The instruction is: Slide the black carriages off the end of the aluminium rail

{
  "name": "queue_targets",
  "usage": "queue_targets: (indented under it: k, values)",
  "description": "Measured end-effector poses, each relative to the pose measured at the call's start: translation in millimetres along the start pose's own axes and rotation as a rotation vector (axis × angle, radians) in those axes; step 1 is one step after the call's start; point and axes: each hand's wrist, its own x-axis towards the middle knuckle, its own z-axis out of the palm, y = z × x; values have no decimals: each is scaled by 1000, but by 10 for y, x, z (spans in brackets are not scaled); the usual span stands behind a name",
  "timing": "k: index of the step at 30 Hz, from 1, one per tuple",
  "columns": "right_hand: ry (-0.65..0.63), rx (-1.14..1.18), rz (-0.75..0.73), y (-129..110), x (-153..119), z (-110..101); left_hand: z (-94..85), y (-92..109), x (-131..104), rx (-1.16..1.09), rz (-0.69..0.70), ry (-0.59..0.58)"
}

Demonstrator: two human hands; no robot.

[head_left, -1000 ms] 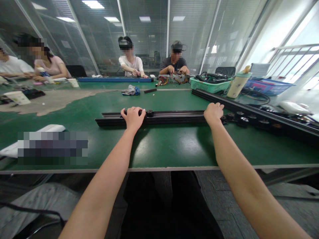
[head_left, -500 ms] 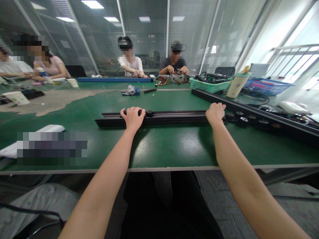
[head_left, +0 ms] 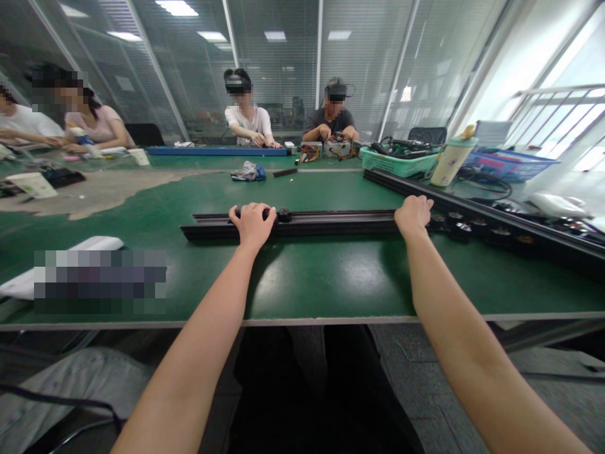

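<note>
My left hand [head_left: 254,224] arches over the black rail [head_left: 331,227], thumb and fingers bent part-way round a dark fitting [head_left: 268,214] on its top; my palm hides most of that piece. My right hand [head_left: 413,214] is curled at the rail's right end, its knuckles up, and I cannot tell what, if anything, its hidden fingertips pinch. The rail lies crosswise before me, long, straight and grooved, with a dull sheen like metal. A small, blocky black carriage [head_left: 284,214] sits on it just right of my left hand.

Under the rail spreads the smooth green tabletop [head_left: 321,284], glossy where light pools. Just past the rail's right end are shiny-faced dark parts [head_left: 460,228], alongside a longer ridged bar [head_left: 477,210] set at a slant. Beyond the rail lie a crumpled grey-and-blue cloth [head_left: 248,171] and a short black strip [head_left: 285,172]. Farther out, to its right, stand a perforated green plastic basket [head_left: 401,165] and a pale cylindrical tumbler [head_left: 452,162]. Well left of the rail is a tapered paper cup [head_left: 32,185].
</note>
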Motion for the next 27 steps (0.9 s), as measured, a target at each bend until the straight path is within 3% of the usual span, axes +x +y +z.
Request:
queue_targets:
  k: [14,20,23,27]
  values:
    - [130,6,158,199,154,36,13,-20,9,-15,5,6]
    - [293,-67,318,230,231,9,19,-36,12,-12,4,4]
    - [356,-29,138,71,116,-67,26,-42,16,-15,6,3]
    - [326,58,-392,-412,-262,-74,28,-48,14,-13,8,9]
